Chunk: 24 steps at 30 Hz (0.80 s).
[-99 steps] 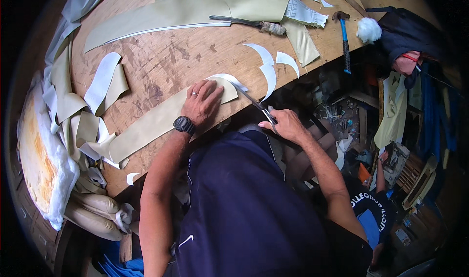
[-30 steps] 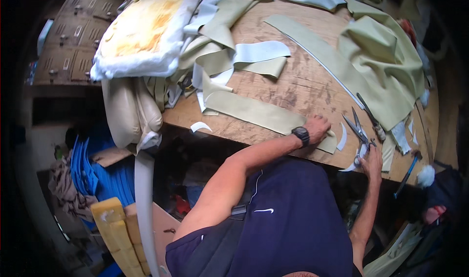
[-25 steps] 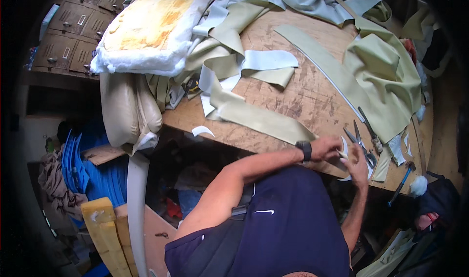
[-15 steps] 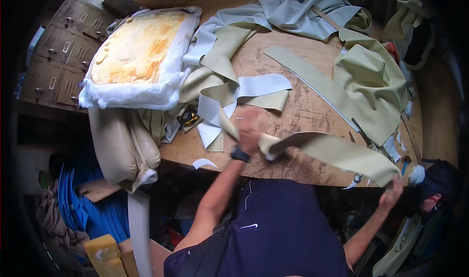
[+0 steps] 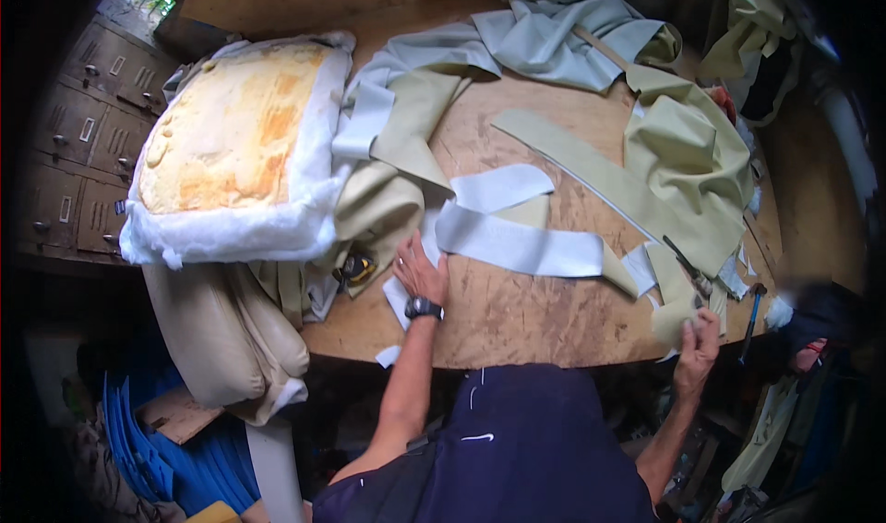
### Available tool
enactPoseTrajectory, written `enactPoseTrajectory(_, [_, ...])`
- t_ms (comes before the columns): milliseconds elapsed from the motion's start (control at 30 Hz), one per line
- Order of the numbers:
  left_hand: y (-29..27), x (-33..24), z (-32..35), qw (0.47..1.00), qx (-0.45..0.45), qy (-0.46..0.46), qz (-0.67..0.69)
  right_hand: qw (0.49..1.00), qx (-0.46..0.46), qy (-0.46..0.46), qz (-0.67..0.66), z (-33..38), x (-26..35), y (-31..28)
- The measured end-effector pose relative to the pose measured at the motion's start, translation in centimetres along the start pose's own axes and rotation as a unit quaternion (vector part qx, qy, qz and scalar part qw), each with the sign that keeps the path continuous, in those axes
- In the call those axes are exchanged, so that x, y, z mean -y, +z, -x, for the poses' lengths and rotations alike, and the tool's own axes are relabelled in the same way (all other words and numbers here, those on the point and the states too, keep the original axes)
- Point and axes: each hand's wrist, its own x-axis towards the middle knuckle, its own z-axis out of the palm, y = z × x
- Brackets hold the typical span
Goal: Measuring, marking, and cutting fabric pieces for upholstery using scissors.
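Observation:
A long strip of beige vinyl with a white backing (image 5: 526, 246) lies across the wooden table, backing side up along its middle and twisted to beige toward the right. My left hand (image 5: 422, 272), with a watch on the wrist, rests on white-backed material near the strip's left end, fingers stretched out. At the table's right front edge my right hand (image 5: 699, 340) pinches a beige end of vinyl. Just beyond that hand lie dark-bladed scissors (image 5: 688, 267). Another beige strip (image 5: 581, 161) stretches diagonally behind, beside a crumpled beige vinyl piece (image 5: 692, 145).
A foam cushion with white wadding (image 5: 231, 145) sits at the left, above a beige padded cover (image 5: 217, 338). A tape measure (image 5: 355, 268) lies near my left hand. A blue-handled hammer (image 5: 752, 318) is at the right edge. Grey-blue vinyl (image 5: 563, 39) is heaped at the back.
The strip, raised between my hands before, now lies on the table with its white side up. My left hand has moved slightly left and flattened; my right hand has moved left.

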Motion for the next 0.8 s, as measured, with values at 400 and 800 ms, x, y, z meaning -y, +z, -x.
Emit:
enactPoseTrajectory(400, [-9.2, -5.5, 5.8, 0.746, 0.376, 0.359, 0.417, 0.959, 0.267, -0.087, -0.046, -5.9, 0.6, 15.1])
enactPoseTrajectory(800, [-11.0, -9.5, 2.3, 0.769, 0.416, 0.253, 0.413, 0.973, 0.223, 0.051, -0.04, -3.3, -5.9, 14.3])
